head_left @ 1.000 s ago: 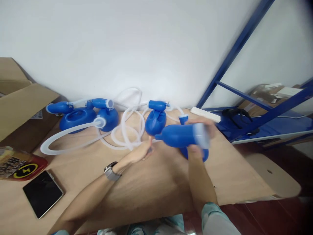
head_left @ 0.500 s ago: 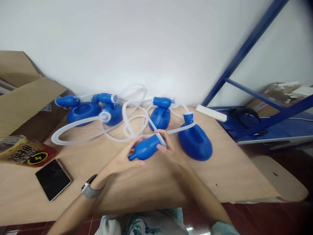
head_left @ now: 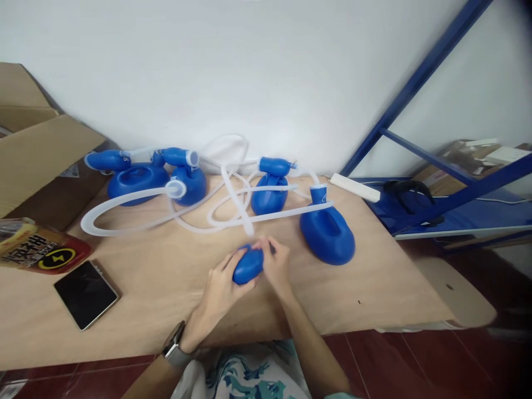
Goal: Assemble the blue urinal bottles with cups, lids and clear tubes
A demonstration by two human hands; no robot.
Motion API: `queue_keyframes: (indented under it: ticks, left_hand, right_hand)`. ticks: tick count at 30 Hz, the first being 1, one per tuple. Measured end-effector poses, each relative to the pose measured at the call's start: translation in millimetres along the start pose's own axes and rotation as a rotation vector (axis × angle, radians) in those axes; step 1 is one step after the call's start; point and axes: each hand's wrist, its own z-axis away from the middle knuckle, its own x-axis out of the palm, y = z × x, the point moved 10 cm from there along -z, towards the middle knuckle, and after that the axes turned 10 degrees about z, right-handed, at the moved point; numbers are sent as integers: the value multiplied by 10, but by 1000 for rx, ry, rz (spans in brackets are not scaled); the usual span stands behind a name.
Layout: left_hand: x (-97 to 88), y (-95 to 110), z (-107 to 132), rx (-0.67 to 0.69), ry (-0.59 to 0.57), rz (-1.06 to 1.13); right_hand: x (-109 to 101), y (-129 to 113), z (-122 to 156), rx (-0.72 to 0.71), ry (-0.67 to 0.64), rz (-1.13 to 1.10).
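Note:
Above the front middle of the table, my left hand wraps round a blue plastic urinal funnel. My right hand pinches the funnel's right end, its fingertips bunched there; that end is partly hidden. Just behind both hands lies the loose end of a clear plastic hose. To the right rests a blue urinal bottle with a short upright neck. Behind the hands stands another blue bottle with a funnel on top.
Two more blue bottles with funnels, one bottle among them, sit back left amid looped hoses. At left are a cardboard box, a labelled drink bottle and a phone. A white power strip lies near a blue rack.
The funnel has turned in my hands, so its narrow tip no longer shows at the left. My right hand has gone from its white-edged end to a pinch. A hose end now lies behind my hands.

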Motion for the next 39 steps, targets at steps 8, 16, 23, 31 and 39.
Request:
queue_keyframes:
  ticks: [8,16,23,31,39]
  left_hand:
    - [-298,-347,99,-264,-80,147]
    - [-479,-313,11,-131,34,46]
    - [-315,-31,-48,10,-57,47]
    - [-444,-472,62,-219,-211,131]
    - [-456,-760,64,28,28,-267]
  right_hand:
    - [-587,570,-466,194,172,-221]
    - [-82,161,-90,-268,-381,272]
    - [-12,-89,241,-364,-281,66]
    - [-731,223,-115,-184,-25,-77]
    - [-474,239,-252,-442,-152,638]
